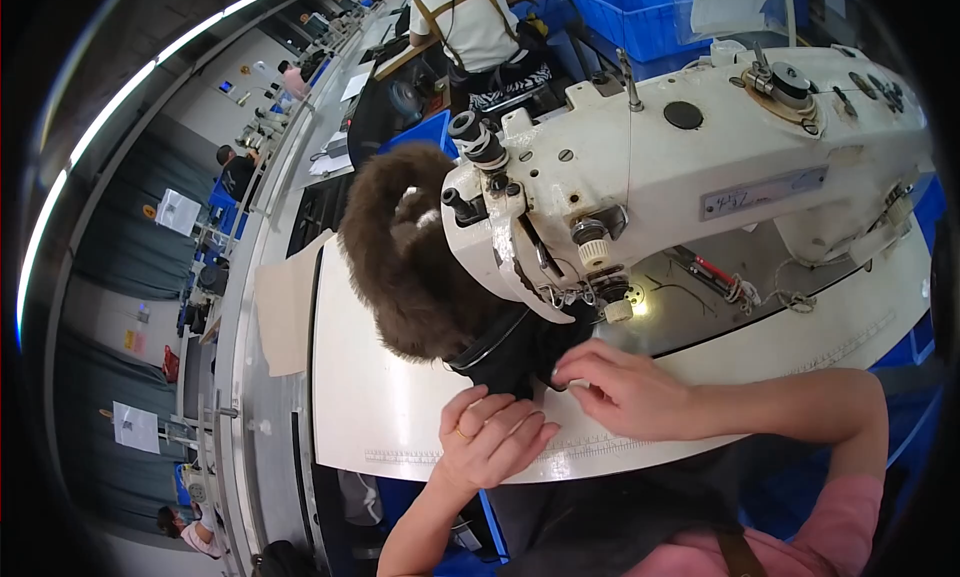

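A brown fur piece point(385, 267) with black fabric point(505, 357) joined to it lies on the white sewing table, partly behind the head of a white sewing machine point(680, 157). A thin pale line, perhaps a zip or piping, runs along the black fabric. My left hand point(490, 439), with a ring on one finger, is closed on the near end of the fabric. Fingers bent in a pinch, my right hand point(625, 389) holds the fabric's right edge close to the needle area. The machine head hides the needle and part of the cloth.
A red-handled tool point(705, 267) and some cord point(790, 295) lie under the machine arm. Beige cloth point(285, 307) sits at the table's left edge. Blue bins point(640, 17) stand behind, near a seated person point(465, 27). A ruler scale marks the front edge.
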### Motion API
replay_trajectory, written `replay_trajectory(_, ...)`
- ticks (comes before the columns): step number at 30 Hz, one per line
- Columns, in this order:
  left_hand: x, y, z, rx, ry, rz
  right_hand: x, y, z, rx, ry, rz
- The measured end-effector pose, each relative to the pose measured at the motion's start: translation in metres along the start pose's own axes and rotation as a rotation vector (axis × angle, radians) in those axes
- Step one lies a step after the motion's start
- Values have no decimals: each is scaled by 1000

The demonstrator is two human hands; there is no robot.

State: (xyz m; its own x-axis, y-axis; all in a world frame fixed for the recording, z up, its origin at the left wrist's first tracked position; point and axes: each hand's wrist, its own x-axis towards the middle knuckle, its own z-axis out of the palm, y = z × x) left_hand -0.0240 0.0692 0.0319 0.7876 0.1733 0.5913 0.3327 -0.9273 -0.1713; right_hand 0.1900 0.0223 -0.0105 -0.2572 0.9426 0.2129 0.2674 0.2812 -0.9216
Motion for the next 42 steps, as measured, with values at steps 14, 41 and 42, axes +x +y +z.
replay_trajectory(14, 50, -48, 0, 40, -354, 314, 13, 29, -46, -171, -41, -223)
replay_trajectory(41, 69, -46, -7, -86, -444, 190, 16, 30, -63, -205, -117, -104)
replay_trajectory(42, 54, -43, -8, -57, -375, 187, 16, 30, -65, -106, -160, -94)
